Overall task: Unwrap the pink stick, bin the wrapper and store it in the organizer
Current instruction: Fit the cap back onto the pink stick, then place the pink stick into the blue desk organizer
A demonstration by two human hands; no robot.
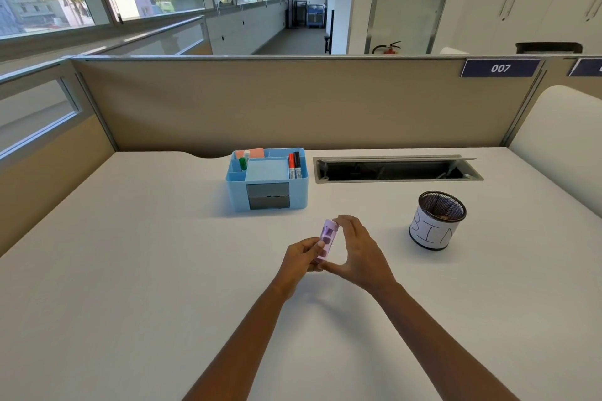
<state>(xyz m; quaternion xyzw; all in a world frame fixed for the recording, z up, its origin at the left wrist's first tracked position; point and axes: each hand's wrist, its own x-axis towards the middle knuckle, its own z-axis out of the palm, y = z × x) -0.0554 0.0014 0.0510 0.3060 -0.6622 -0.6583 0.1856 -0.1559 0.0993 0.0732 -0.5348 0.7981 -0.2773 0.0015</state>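
Observation:
The pink stick point(327, 236), a short pink-lilac tube with dark patches on its side, is held just above the white desk point(146, 254), pointing up and away from me. My left hand point(301, 259) grips its lower part. The fingertips of my right hand point(360, 251) touch its top end, the thumb under its base. I cannot tell whether a wrapper covers it. The blue organizer point(267, 192) stands behind the hands, with markers and sticky notes in its compartments. A mesh cup marked BIN point(436, 221) stands to the right.
A beige partition point(293, 101) closes the desk's far side. An open cable tray slot point(395, 169) is sunk into the desk right of the organizer. A white rounded panel point(563, 140) rises at the right edge.

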